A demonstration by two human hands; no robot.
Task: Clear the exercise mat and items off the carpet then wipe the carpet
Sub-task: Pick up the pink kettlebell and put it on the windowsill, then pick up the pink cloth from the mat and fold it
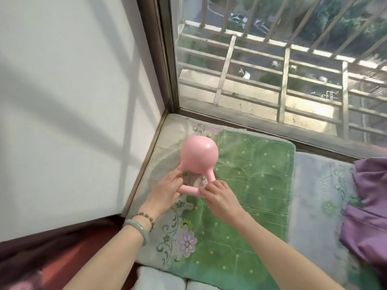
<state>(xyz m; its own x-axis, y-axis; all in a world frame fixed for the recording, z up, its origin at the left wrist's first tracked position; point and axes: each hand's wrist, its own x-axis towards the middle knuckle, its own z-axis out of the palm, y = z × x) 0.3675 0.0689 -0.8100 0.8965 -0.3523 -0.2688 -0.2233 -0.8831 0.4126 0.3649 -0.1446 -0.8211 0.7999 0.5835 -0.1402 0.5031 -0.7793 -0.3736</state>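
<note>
A pink kettlebell lies tilted on the green patterned carpet, its round body pointing toward the window and its loop handle toward me. My left hand grips the left side of the handle. My right hand grips the handle's lower right part, fingers curled over the bar. A purple exercise mat lies bunched at the right edge of the carpet, partly out of view.
A white wall stands close on the left. The window glass with a brown frame runs along the far edge, with railings outside. A dark red wooden surface lies at lower left. Grey cushions border the carpet.
</note>
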